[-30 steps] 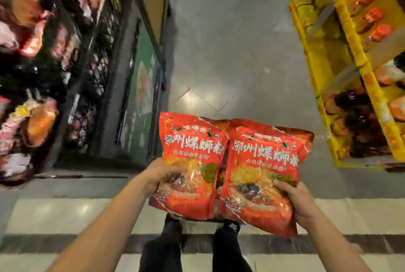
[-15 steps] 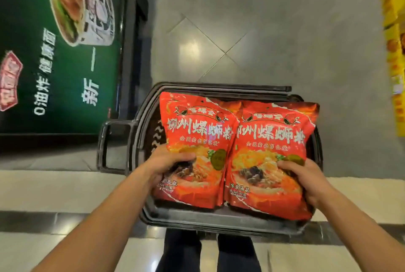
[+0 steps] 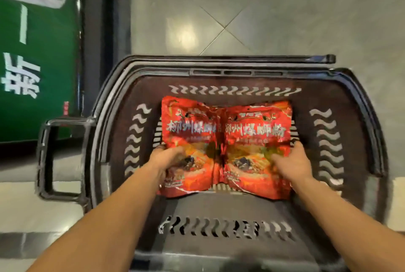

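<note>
Your left hand (image 3: 168,159) grips the left bag (image 3: 190,127) at its lower left edge, thumb across the front. Your right hand (image 3: 291,162) grips the right bag (image 3: 256,131) at its right edge. The bags touch side by side, low inside the basket (image 3: 219,68).

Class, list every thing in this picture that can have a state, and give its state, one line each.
Dark plastic shopping basket: stands on the tiled floor, two packets inside.
Left red plastic noodle packet: in the basket, gripped by the left hand.
Right red plastic noodle packet: beside it, gripped by the right hand.
</note>
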Available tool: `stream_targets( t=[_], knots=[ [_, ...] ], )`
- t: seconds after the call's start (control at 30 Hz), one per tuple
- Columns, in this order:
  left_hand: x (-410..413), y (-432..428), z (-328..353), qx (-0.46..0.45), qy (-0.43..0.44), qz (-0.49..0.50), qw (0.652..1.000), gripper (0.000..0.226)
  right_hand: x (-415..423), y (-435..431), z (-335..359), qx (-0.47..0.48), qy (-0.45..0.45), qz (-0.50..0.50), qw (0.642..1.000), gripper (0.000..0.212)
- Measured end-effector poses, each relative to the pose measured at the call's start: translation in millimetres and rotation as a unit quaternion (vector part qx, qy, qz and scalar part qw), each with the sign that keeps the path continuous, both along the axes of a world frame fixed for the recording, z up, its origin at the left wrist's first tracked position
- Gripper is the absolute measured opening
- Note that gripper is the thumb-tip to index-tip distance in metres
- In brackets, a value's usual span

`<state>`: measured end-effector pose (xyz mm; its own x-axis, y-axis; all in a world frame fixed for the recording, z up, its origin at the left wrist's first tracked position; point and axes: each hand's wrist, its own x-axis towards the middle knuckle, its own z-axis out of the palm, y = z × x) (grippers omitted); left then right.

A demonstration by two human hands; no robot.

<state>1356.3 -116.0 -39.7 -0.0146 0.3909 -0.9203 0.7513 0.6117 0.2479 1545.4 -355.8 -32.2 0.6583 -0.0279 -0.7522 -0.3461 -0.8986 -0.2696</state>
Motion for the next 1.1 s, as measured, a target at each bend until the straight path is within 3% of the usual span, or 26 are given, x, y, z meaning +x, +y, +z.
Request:
stream_targets(
  t=[0.07, 0.13, 0.17, 0.23, 0.3, 0.37, 0.47, 0.53, 0.63, 0.73, 0.8, 0.93, 1.03, 1.1],
  knots=[
    [-1, -5, -8, 0.095, 0.067, -0.052, 0.992, 0.041, -11, -2, 2, -0.012, -0.073, 0.089, 0.993, 0.055],
    [-3, -20, -1, 0.223, 0.109, -0.153, 0.957, 0.06, -25, -1, 11, -0.024, -0.152, 0.207, 0.966, 0.068],
    [-4, -32, 4, 0.317, 0.086, -0.216, 0.919, 0.063, -32, -3, 7, -0.023, -0.178, 0.275, 0.945, 0.072],
    [2, -54, 16, 0.467, 0.023, -0.385, 0.795, 0.069, -43, 1, 5, -0.026, -0.2, 0.388, 0.899, 0.072],
    [6, -67, 7, 0.491, -0.005, -0.5, 0.713, 0.07, -49, 6, -4, -0.049, -0.206, 0.44, 0.872, 0.07],
    [9, -61, -12, 0.445, 0.037, -0.535, 0.717, 0.063, -48, 13, -18, -0.075, -0.209, 0.448, 0.866, 0.069],
    [9, -45, -36, 0.342, 0.089, -0.522, 0.776, 0.061, -42, 20, -41, -0.103, -0.188, 0.42, 0.882, 0.078],
    [7, -39, -53, 0.277, 0.074, -0.515, 0.808, 0.066, -40, 21, -56, -0.113, -0.151, 0.408, 0.893, 0.097],
    [5, -36, -72, 0.271, 0.007, -0.482, 0.833, 0.081, -37, 24, -63, -0.113, -0.07, 0.388, 0.912, 0.122],
    [-2, -39, -91, 0.217, 0.004, -0.474, 0.853, 0.104, -38, 21, -72, -0.091, -0.035, 0.381, 0.919, 0.105],
    [-4, -39, -99, 0.217, 0.024, -0.491, 0.844, 0.113, -37, 18, -78, -0.081, -0.043, 0.384, 0.919, 0.108],
    [1, -50, -89, 0.345, 0.07, -0.549, 0.758, 0.079, -42, 15, -88, -0.065, -0.183, 0.412, 0.89, 0.088],
    [9, -63, -82, 0.38, 0.042, -0.604, 0.699, 0.064, -54, 24, -84, -0.078, -0.181, 0.46, 0.866, 0.082],
    [11, -64, -91, 0.407, 0.013, -0.608, 0.681, 0.059, -57, 24, -93, -0.067, -0.193, 0.469, 0.859, 0.083]
  ],
)
